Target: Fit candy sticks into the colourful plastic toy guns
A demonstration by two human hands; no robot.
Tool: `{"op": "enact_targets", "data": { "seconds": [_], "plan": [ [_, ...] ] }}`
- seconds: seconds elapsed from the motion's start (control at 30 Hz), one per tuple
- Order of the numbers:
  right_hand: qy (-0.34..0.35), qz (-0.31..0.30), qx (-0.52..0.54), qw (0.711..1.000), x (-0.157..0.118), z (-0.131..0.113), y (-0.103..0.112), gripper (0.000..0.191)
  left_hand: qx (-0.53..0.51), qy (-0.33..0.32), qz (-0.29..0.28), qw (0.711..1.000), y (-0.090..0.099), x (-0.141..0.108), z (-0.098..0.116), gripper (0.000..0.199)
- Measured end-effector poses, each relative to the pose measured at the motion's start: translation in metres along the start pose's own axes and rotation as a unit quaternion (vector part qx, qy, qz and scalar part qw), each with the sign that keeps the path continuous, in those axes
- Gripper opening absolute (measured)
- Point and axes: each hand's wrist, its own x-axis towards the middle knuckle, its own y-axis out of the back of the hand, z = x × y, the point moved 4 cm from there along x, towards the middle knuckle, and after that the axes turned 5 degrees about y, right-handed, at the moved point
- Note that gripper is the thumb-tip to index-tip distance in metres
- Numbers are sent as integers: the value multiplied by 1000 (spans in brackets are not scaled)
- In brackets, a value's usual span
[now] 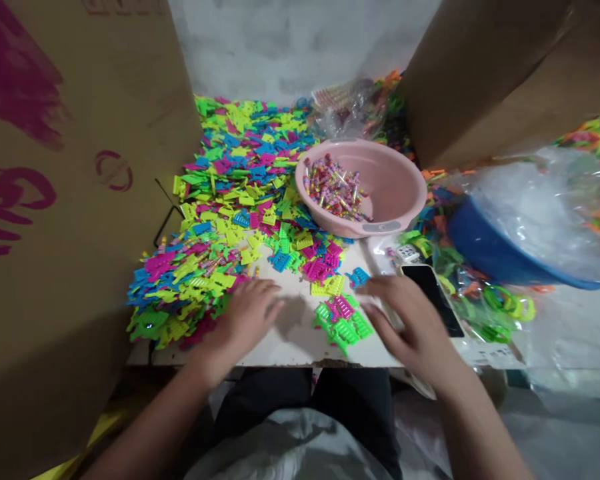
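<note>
My left hand (250,313) is over the white tabletop (290,340), beside a heap of colourful plastic pieces (180,280); its fingers are apart and nothing shows in them. My right hand (405,320) reaches in from the right, fingers apart, its fingertips near a blue piece (359,277). Between the hands lies a small group of green and pink pieces (345,323), with yellow pieces (327,287) just behind. A pink basin (395,180) behind them holds many small beaded sticks (333,187) on its left side.
A phone (433,300) lies beside my right hand. Farther right are a blue basin (500,247) and clear plastic bags (555,207). Large cardboard boxes stand at left (130,87) and right (485,80). A wide pile of pieces (250,147) reaches the back wall.
</note>
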Motion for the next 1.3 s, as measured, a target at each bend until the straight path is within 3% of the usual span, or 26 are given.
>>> {"op": "enact_targets", "data": {
  "seconds": [0.07,0.13,0.23,0.33,0.43,0.6,0.73,0.87,1.0,1.13,1.23,1.3],
  "plan": [
    [-93,-41,-18,995,4,54,-28,23,-79,-19,-70,994,-20,6,31,30],
    [-188,-78,-40,978,1,106,-59,27,-140,-28,-102,985,-44,10,61,37],
    [-235,-84,-66,966,-5,154,-96,32,-177,-12,-140,974,-78,12,90,48],
    [-253,-78,-71,962,0,169,-120,39,-197,7,-147,969,-97,11,100,57],
    [-256,-77,-54,962,12,166,-136,45,-233,36,-148,960,-102,9,94,61],
    [-216,-103,7,971,25,150,-149,27,-357,84,-135,920,-106,5,75,59],
    [-214,-128,3,968,27,155,-146,25,-428,100,-106,892,-108,4,64,36],
    [-236,-139,-49,961,29,167,-139,30,-446,117,-57,885,-102,4,52,14],
    [-238,-172,-82,952,28,151,-129,26,-456,119,-12,882,-97,1,42,6],
    [-224,-147,-110,957,47,128,-92,22,-490,126,31,862,-101,-4,39,2],
    [-225,-93,-138,960,84,130,-53,34,-523,157,-1,837,-110,-7,42,13],
    [-208,-94,-134,964,111,139,-39,35,-552,177,-23,815,-115,-9,46,22]
  ]
}}
